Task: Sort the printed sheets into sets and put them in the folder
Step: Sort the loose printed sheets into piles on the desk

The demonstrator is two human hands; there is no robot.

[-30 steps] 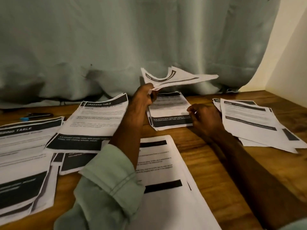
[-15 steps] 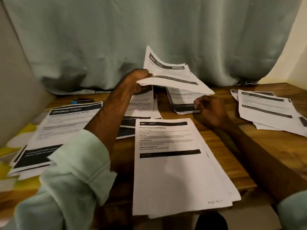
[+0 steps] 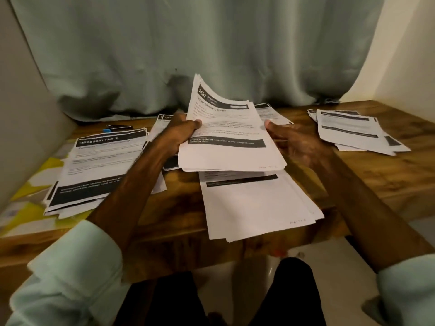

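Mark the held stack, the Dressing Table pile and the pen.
held stack (image 3: 227, 152): head view, middle of the top sheet.
Dressing Table pile (image 3: 101, 161): head view, text area of the top sheet.
pen (image 3: 120, 126): head view, its black barrel.

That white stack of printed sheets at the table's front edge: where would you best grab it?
Probably its near edge. The white stack of printed sheets seems to jut past the front edge of the wooden table, so fingers could slide underneath, thumb on top, coming from the person's side. The white bundle gripped by the left hand covers its far end.
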